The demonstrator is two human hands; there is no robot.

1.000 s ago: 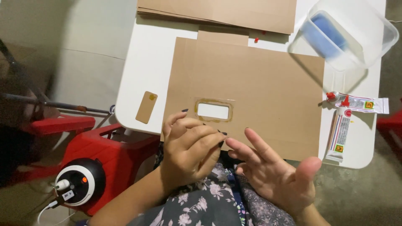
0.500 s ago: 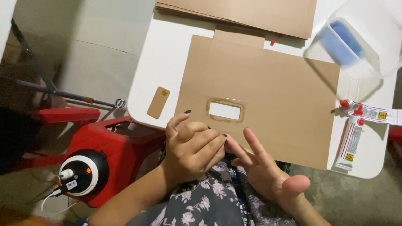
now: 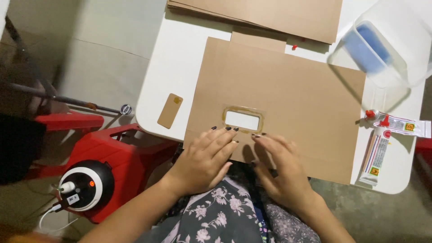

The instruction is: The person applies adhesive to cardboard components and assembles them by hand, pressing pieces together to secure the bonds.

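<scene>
A white table (image 3: pixel 180 58) held a big brown cardboard sheet (image 3: pixel 292 94) with a small window hole (image 3: pixel 242 120) cut in it; the left hand (image 3: pixel 204 159) and right hand (image 3: pixel 281 168) lay flat on the sheet, fingers spread, fingertips (image 3: pixel 227 129) just below the hole; two glue tubes (image 3: pixel 375 153) lay off to the right

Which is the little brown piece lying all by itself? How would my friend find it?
Start at the white table and its large brown cardboard sheet with a rectangular window. Look left of that sheet, near the table's rounded front corner: the small brown cardboard rectangle with rounded corners lies there alone. Unlike the big sheets, it is tiny, slanted and touches nothing else.
</scene>
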